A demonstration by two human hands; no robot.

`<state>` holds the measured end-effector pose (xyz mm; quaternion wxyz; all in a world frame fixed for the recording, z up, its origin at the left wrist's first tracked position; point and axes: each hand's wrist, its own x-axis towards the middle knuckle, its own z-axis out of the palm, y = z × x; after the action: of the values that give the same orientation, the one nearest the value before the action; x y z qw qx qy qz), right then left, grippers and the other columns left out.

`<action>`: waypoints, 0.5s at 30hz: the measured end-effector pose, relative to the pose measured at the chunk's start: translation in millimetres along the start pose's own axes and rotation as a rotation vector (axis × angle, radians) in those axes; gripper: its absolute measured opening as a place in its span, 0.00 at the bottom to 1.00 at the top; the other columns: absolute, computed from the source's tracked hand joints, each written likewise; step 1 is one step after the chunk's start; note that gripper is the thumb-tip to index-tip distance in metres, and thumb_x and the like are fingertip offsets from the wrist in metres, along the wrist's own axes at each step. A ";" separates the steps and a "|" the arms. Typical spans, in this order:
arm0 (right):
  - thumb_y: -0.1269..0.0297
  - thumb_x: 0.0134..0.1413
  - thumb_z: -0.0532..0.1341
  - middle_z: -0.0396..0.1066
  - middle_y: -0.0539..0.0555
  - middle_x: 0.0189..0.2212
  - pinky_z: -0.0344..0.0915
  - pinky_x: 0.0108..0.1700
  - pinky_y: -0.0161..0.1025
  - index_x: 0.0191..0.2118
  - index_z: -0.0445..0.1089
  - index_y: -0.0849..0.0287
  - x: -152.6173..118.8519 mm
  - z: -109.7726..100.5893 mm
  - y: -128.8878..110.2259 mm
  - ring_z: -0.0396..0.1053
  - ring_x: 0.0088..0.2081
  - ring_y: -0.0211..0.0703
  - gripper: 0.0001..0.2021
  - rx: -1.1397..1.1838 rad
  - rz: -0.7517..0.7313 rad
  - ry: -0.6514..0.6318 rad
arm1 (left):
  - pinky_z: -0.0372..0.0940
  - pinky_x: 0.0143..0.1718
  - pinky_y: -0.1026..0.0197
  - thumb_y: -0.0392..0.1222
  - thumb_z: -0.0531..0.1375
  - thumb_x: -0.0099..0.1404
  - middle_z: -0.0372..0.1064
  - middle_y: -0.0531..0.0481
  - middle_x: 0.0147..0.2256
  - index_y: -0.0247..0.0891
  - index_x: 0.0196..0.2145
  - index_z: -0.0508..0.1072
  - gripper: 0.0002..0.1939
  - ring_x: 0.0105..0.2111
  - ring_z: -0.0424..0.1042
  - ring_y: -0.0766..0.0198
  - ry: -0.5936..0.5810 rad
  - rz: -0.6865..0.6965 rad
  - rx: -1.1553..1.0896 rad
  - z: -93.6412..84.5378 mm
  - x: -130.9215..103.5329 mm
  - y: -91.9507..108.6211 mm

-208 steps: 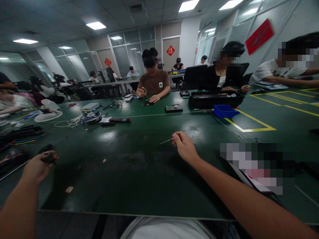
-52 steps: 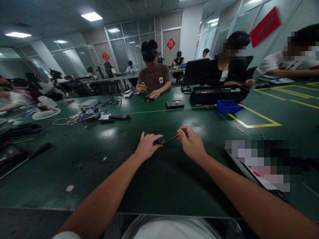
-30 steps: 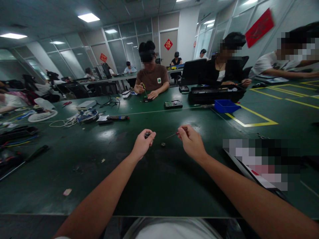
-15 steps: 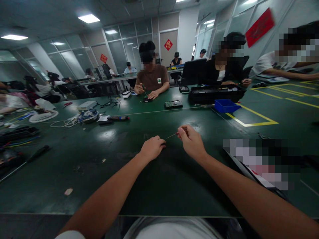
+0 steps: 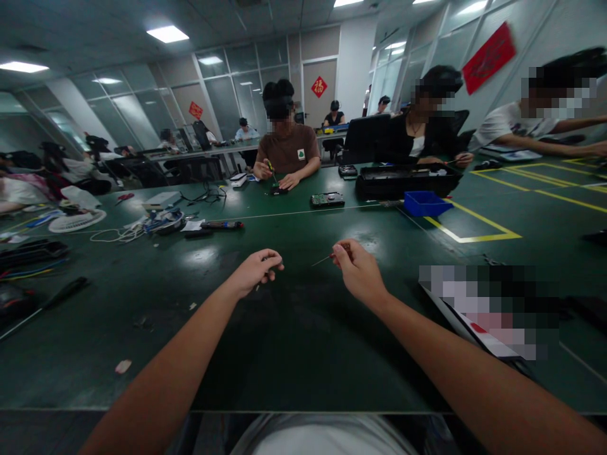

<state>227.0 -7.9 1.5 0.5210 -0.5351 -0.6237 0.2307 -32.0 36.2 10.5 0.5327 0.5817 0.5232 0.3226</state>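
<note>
My right hand point(image 5: 358, 268) is closed on a small screwdriver point(image 5: 322, 260), whose thin shaft points left and slightly down over the green table point(image 5: 294, 354). To the left of the shaft tip, my left hand point(image 5: 256, 272) hovers with curled fingers, the thumb and index finger close together. Something small and thin shows beneath its fingers, too small to make out. A gap separates the two hands.
Ahead lie a hard drive point(image 5: 327, 200), a blue tray point(image 5: 427, 203) and a black case point(image 5: 408, 181). A dark tool point(image 5: 222, 225) and cables point(image 5: 164, 221) are at left, a blurred booklet point(image 5: 474, 316) at right. People sit opposite.
My left hand has moved left, away from the screwdriver tip, and has turned so its thumb and fingers show. My right hand keeps its grip nearly in place.
</note>
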 end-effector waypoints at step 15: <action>0.52 0.66 0.54 0.74 0.52 0.29 0.66 0.37 0.43 0.38 0.69 0.55 1.6 4.0 7.3 0.73 0.33 0.47 0.14 0.032 0.001 -0.015 | 0.56 0.21 0.69 0.35 0.53 0.71 0.63 0.54 0.27 0.35 0.37 0.67 0.05 0.22 0.61 0.70 0.673 -0.073 -0.601 -173.2 -62.0 -23.6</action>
<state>226.6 -3.0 -5.4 0.5247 -0.5255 -0.6234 0.2448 -214.9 23.4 38.0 0.4894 0.2452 0.5703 0.6125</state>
